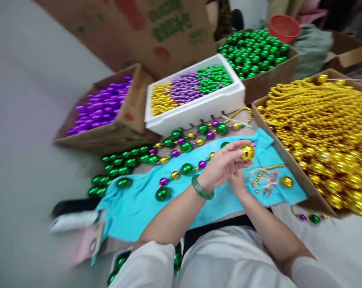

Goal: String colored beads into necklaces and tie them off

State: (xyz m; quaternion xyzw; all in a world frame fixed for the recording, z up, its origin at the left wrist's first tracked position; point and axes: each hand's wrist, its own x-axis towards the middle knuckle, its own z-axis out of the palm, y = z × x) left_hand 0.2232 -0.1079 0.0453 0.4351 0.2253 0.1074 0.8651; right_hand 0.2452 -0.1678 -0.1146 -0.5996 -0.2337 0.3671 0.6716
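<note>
My left hand (221,164), with a green bangle (201,188) on its wrist, pinches a shiny gold ball bead (247,152) at its fingertips. Just below it, my right hand (237,181) is mostly hidden behind the left, and its fingers do not show. Both hands hover over a turquoise cloth (133,208). Strands of green, purple and gold beads (181,152) lie across the cloth. A loose gold bead (286,182) and a small tangle of thin cord (263,178) lie on the cloth to the right.
A white foam tray (199,108) holds gold, purple and green beads. Cardboard boxes hold purple beads (101,106), green beads (253,52) and gold bead strands (325,128). A red bowl (284,28) sits at the back.
</note>
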